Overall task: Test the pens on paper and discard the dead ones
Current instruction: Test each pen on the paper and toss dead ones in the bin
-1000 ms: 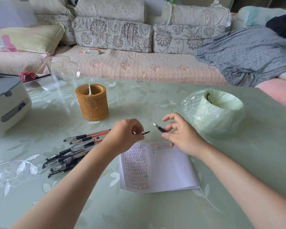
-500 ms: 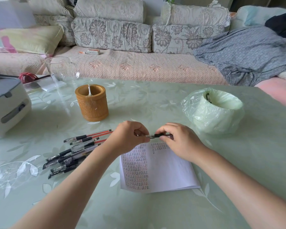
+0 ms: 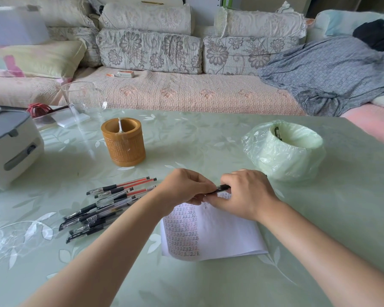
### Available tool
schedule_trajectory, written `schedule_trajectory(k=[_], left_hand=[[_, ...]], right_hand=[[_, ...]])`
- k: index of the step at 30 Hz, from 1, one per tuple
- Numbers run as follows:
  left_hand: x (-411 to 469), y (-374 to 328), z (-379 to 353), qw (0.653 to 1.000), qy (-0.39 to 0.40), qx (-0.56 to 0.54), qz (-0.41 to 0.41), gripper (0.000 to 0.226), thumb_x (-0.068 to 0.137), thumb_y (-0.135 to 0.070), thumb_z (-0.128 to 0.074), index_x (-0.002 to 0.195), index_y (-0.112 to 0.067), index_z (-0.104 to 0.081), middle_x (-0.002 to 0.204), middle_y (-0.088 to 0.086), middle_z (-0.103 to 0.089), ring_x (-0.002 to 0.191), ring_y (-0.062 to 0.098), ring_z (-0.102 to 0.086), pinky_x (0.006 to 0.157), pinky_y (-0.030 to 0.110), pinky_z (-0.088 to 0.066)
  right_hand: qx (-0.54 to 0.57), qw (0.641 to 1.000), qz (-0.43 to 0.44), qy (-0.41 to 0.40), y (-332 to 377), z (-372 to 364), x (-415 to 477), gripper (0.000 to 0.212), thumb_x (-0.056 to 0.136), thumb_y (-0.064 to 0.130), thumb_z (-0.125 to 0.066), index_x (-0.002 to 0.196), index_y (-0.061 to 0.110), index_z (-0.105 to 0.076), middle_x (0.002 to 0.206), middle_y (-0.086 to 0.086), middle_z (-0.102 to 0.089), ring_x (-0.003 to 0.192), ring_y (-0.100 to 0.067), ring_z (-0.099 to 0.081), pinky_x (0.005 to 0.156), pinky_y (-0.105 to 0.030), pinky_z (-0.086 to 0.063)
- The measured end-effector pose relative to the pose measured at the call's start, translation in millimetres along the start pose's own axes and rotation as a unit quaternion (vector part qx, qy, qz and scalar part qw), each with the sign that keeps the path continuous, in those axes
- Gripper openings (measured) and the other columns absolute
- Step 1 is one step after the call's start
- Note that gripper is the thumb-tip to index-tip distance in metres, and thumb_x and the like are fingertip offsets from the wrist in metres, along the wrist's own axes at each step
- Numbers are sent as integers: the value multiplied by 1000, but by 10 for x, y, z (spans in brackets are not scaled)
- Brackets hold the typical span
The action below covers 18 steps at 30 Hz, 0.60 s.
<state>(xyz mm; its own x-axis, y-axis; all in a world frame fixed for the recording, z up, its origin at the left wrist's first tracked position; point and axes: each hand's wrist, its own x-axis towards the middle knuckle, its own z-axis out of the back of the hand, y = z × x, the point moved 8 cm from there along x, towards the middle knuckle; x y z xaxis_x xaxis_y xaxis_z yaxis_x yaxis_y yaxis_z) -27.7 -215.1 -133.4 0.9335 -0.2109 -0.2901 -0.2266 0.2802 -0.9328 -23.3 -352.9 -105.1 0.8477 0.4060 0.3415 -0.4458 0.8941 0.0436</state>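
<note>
Hands [image 3: 186, 187] [image 3: 248, 193] on pen [image 3: 222, 187] over handwritten paper [image 3: 226, 235]

The table [image 3: 208, 138] is pale green with white leaves. The cup [image 3: 124, 149] is brown, the bag [image 3: 275, 158] light green, the pens [image 3: 102, 214] black and red, the paper [image 3: 226, 235] white.

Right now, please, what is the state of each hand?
Left hand: grips the black pen.
Right hand: grips the same pen at its other end.

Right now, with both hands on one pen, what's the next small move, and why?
Probably the left hand lets go, so the right hand can set the pen aside: both pinch it near the marked paper, and the pen pile waits.
</note>
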Motion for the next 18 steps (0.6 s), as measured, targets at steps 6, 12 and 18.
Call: schedule_trajectory(k=[6, 12, 18], left_hand=[[-18, 6, -75, 1000, -3, 3, 0, 6, 77, -10, -79, 82, -5, -78, 81, 16, -72, 68, 16, -63, 75, 26, -58], [-7, -43, -77, 997, -15, 72, -24, 3, 79, -11, -76, 77, -9, -75, 70, 9, -70, 63, 12, -61, 69, 24, -57], [85, -200, 259, 970, -157, 147, -113, 3, 83, -16, -69, 80, -18, -72, 76, 7, -73, 62, 19, -61, 67, 41, -57]], right_hand=[[-13, 1000, 1, -23, 25, 33, -42, 67, 64, 80, -37, 48, 15, -33, 43, 2, -39, 46, -21, -42, 45, -24, -17], [17, 999, 3, 33, 33, -54, -45, 61, 71, 78, -35, 59, 20, -46, 57, 4, -56, 56, -17, -53, 51, -28, -34], [222, 973, -22, 65, -91, -135, 2, 24, 87, 14, -57, 106, 25, -48, 106, 9, -49, 94, -10, -53, 81, -28, -46]])
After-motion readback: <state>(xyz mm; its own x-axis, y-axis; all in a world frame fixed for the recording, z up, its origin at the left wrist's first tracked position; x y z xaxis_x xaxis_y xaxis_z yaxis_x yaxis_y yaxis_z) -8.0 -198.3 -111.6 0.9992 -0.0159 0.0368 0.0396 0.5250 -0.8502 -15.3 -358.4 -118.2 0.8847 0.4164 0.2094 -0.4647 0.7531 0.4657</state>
